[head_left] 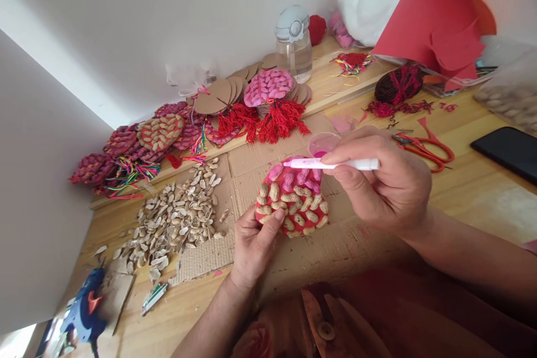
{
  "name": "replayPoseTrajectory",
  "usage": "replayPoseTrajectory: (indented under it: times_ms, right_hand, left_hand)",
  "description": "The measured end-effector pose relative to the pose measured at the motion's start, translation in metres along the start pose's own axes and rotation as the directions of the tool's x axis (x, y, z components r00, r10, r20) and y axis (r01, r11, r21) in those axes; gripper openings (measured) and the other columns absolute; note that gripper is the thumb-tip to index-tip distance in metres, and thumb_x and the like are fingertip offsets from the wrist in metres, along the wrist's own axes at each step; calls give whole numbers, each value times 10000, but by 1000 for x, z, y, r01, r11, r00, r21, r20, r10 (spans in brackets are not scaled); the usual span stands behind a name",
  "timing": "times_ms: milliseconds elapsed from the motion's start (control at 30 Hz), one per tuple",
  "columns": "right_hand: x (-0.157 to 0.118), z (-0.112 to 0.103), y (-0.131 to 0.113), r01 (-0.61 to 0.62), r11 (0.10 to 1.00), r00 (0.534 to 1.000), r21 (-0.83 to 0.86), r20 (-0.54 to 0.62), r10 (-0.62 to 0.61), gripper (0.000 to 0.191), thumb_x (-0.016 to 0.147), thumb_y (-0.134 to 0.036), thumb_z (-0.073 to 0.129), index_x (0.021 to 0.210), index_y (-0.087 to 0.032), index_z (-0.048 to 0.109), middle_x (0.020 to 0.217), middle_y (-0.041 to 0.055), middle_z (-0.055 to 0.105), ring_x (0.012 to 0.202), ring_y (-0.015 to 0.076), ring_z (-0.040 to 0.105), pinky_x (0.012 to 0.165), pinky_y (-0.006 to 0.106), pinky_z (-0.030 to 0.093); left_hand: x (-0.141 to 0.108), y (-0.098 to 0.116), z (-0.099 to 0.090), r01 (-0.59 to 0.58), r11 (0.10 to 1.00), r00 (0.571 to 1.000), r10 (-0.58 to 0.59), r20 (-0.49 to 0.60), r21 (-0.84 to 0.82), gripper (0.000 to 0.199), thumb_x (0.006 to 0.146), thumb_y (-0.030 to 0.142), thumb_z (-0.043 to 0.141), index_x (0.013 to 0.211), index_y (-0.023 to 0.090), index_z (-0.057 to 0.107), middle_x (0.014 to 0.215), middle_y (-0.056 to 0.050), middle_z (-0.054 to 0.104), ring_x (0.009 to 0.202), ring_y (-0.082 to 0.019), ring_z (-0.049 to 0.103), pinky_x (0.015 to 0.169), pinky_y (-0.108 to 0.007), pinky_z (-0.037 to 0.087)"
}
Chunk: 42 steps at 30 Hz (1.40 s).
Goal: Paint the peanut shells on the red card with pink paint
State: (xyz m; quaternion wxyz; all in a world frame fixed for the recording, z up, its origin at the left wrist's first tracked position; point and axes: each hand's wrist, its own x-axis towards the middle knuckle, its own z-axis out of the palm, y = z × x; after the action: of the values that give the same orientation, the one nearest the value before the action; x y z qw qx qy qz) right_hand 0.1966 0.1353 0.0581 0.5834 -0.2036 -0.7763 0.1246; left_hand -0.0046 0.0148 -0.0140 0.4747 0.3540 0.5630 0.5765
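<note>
My left hand (257, 246) grips the lower left edge of a round red disc covered in peanut shells (293, 210), thumb on top. Shells along its upper part are pink; the lower ones keep their tan colour. Between thumb and fingers, my right hand (384, 184) holds a white marker (335, 164) level, its pink tip over the disc's upper left, by a pink shell. Whether the tip touches cannot be made out. Just behind the marker stands a small clear cup (322, 144) with pink in the bottom. Cardboard (239, 179) lies under the work.
Loose peanut shells (184, 212) are heaped at left, with a blue glue gun (86, 307) nearer me. Finished shell discs with tassels (161, 134) and a water bottle (293, 47) line the back. Orange scissors (428, 148) and a black phone (507, 151) lie at right.
</note>
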Motion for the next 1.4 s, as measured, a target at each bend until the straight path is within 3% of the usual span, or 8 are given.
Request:
replayPoseTrajectory:
  times_ms: [167, 400, 567, 867, 1400]
  right_hand:
    - [0, -2, -3, 0, 999, 1000, -39, 11, 0, 128, 960, -184, 665, 1039, -277, 705, 857, -3, 767, 803, 202, 703, 753, 404, 525]
    - [0, -2, 0, 25, 999, 1000, 42, 0, -25, 145, 908, -158, 698, 1044, -208, 703, 892, 26, 778, 822, 187, 695, 761, 368, 520]
    - [1, -2, 1, -5, 1000, 1000, 22, -12, 5, 135, 915, -160, 682, 1024, -236, 704, 872, 25, 772, 772, 194, 679, 718, 371, 517]
    - [1, -4, -3, -2, 1000, 1000, -15, 2, 2, 149, 958, -179, 666, 1050, -287, 712, 889, 10, 779, 803, 211, 699, 724, 413, 526]
    - [2, -7, -7, -6, 1000, 1000, 5, -13, 7, 155, 947, -171, 669, 1063, -265, 712, 901, 13, 779, 819, 211, 695, 728, 419, 517]
  left_hand:
    - [1, 0, 0, -37, 999, 999, 37, -4, 3, 306, 893, 487, 837, 1013, 206, 818, 998, -72, 819, 867, -206, 739, 871, -357, 609]
    - [2, 3, -4, -164, 964, 986, 163, 23, 211, 234, 942, 434, 792, 929, 202, 820, 986, -83, 793, 917, -217, 703, 867, -332, 573]
    - [2, 6, -3, -184, 943, 982, 190, 6, 277, 268, 949, 468, 767, 907, 207, 813, 966, -79, 789, 920, -231, 706, 853, -331, 570]
    - [4, 9, -4, -314, 843, 944, 327, 46, 437, 337, 973, 393, 738, 700, 202, 683, 792, -32, 688, 739, -173, 588, 745, -282, 502]
    - [4, 10, -9, -454, 712, 878, 460, 133, 536, 207, 997, 236, 720, 794, 210, 690, 904, -32, 733, 814, -167, 620, 728, -276, 442]
